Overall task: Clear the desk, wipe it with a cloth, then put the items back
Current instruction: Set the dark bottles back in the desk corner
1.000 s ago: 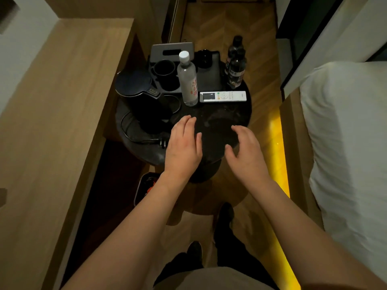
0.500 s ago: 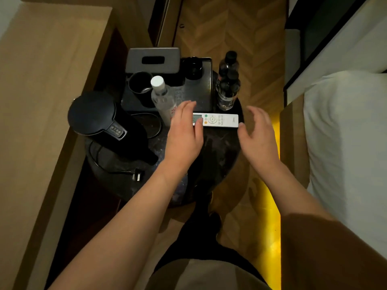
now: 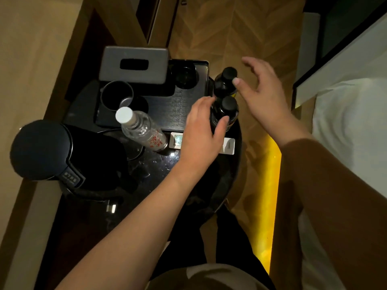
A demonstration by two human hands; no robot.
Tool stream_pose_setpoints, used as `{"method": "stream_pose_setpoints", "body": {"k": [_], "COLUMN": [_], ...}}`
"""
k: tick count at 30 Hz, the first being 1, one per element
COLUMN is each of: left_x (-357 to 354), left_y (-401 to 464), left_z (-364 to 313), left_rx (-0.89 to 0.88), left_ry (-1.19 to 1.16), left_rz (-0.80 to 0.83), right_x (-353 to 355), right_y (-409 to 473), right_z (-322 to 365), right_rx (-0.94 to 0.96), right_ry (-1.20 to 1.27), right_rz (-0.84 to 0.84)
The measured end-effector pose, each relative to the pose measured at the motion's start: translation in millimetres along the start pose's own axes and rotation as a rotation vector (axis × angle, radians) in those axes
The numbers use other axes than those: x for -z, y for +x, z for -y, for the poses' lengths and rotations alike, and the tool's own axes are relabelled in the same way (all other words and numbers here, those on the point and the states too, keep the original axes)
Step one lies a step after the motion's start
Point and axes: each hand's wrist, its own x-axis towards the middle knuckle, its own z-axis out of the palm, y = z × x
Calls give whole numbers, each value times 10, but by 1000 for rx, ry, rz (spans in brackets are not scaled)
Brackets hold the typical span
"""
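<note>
Clearing had barely started — the round table (image 3: 209, 185) was fully loaded. Left hand (image 3: 201, 130) gripped the near dark bottle (image 3: 225, 110) at 2 o'clock; right hand (image 3: 263, 95) was spread beside the far dark bottle (image 3: 226, 80). Wiping and restocking all remained.

Two black-capped dark bottles (image 3: 225, 105) stand at the fingers (image 3: 223, 124). Under the palm lies a white remote (image 3: 229, 145). The bench (image 3: 159, 166) is glossy black, the clear bottle (image 3: 142, 128) white-capped with red print, the floor (image 3: 230, 30) brown herringbone.
</note>
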Motion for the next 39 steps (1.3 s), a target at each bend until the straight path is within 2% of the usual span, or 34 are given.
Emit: {"method": "stream_pose_setpoints", "body": {"k": [5,11,16,22,26,34,39], "left_x": [-156,-335,-295,103,308,616,815], "left_y": [98,96,26,-293,-626,-1506,-2176], "left_z": [-60,-88,-166,-335,-350,-79,96], "left_rx": [44,82,104,85,177,373,502], "left_ry": [34,58,-32,-45,-18,82,130], "left_rz": [-54,-92,-178,-364,-493,-704,-866], "right_x": [-125,-178,-117,91,-27,-610,-1014], "right_y": [254,323,305,58,-216,-1007,-1508], "right_z": [-67,-233,-256,66,285,631,900], "right_rx": [49,98,63,253,391,595,699], "right_ry": [62,124,179,264,295,334,357], "right_rz": [170,241,143,33,4,196,387]}}
